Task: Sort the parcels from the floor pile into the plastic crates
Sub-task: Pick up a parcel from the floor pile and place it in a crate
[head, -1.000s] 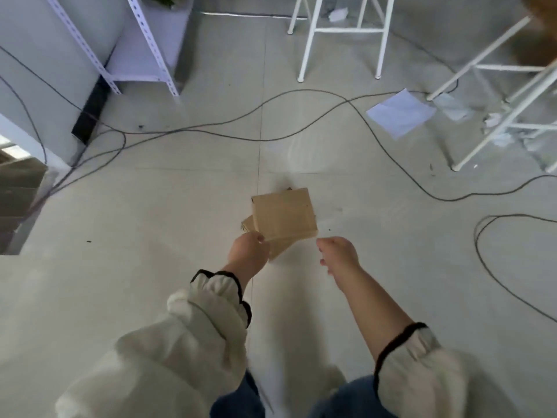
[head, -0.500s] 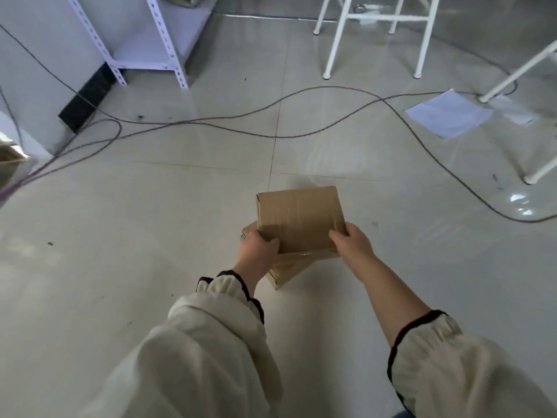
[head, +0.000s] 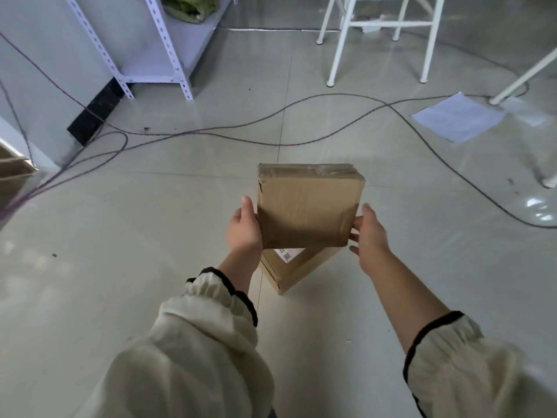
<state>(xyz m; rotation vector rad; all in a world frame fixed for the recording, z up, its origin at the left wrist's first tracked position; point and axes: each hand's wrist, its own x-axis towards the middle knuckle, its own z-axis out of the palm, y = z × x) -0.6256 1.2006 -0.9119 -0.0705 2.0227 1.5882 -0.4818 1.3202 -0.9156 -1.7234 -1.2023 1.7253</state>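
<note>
Parcel sits between left hand, gripping its edge, and right hand, straight fingers pressing.

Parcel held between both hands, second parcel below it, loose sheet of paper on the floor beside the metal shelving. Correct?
No. In the head view the sheet of paper lies at right by a white frame leg, not beside the metal shelving. The parcel and second parcel are as stated.
</note>
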